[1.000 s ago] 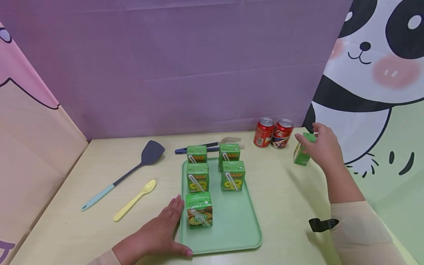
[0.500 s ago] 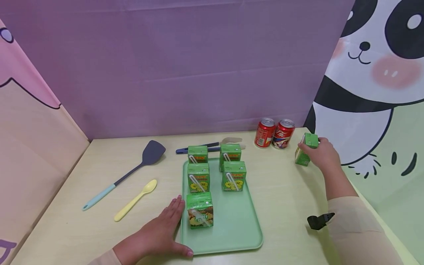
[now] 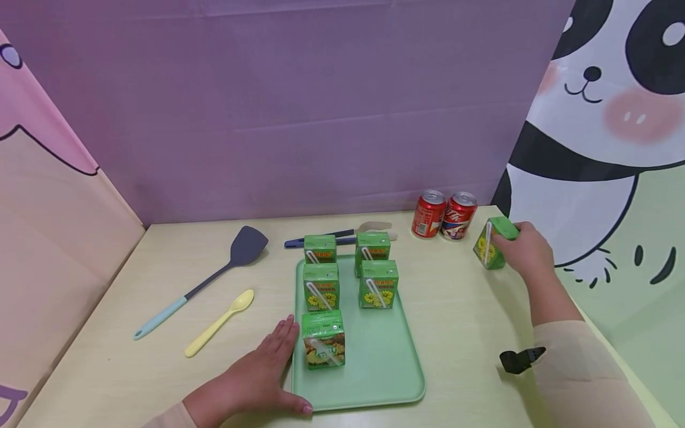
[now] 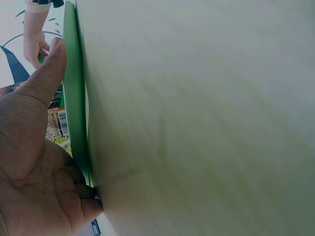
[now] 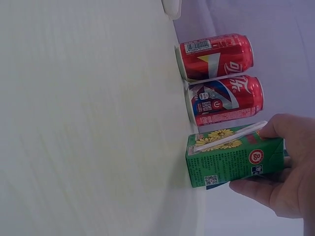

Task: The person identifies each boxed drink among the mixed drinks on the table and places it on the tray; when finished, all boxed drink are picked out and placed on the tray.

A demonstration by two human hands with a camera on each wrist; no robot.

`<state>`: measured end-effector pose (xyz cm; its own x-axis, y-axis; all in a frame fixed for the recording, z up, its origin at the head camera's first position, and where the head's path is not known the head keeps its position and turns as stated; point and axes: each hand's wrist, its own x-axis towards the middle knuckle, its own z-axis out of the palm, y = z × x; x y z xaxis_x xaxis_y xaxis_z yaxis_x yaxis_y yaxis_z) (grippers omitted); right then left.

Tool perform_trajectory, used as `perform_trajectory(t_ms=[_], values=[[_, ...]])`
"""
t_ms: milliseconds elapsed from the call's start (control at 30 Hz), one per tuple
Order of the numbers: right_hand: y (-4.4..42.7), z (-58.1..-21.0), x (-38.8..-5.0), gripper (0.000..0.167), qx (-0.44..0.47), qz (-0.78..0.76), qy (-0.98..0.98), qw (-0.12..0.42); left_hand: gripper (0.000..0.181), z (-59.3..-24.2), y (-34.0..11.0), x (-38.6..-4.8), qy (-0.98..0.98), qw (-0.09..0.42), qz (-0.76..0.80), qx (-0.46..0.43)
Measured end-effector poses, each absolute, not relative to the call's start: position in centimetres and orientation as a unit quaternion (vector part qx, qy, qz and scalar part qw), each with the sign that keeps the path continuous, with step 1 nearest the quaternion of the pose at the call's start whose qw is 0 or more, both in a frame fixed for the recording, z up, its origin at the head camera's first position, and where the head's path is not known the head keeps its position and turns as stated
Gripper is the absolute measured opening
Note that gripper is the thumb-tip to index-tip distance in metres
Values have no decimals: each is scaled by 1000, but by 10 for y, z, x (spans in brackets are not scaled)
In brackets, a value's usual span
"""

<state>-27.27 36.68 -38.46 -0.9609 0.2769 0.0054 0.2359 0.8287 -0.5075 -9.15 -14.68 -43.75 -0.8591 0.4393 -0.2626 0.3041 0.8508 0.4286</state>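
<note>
At the table's right rear, my right hand (image 3: 527, 249) grips a green juice box (image 3: 489, 248) with a white straw on its side. In the right wrist view the thumb lies on the straw side of this juice box (image 5: 231, 152), fingers on the opposite side. My left hand (image 3: 259, 371) rests against the left edge of a light green tray (image 3: 377, 368), fingers extended along it and thumb at the front corner. On the tray stand several green juice boxes (image 3: 323, 339) in two columns, the left one longer. The left wrist view shows my left hand (image 4: 39, 162) touching the tray's rim.
Two red soda cans (image 3: 429, 214) stand against the purple backdrop, left of the held box. A dark spatula (image 3: 248, 246) with a light blue handle and a yellow spoon (image 3: 219, 324) lie left of the tray. More utensils (image 3: 345, 233) lie behind the tray.
My right hand has closed from a spread pose onto the juice box and turned it so its straw side faces more forward. The left hand and tray stay put.
</note>
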Motion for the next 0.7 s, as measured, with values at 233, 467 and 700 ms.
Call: perform_trajectory(t_ms=[233,467,700], values=[[365,-379,-268,83,-109,258,-959,42,140,-436,-146,-91,944,180,191,198],[351,-361,-258,77,-74,263,-961,48,139,-436,-146,-91,945,175,190,200],[331,-342,-245,70,-46,262,-963,43,139,-437,-146,-92,945,174,193,200]])
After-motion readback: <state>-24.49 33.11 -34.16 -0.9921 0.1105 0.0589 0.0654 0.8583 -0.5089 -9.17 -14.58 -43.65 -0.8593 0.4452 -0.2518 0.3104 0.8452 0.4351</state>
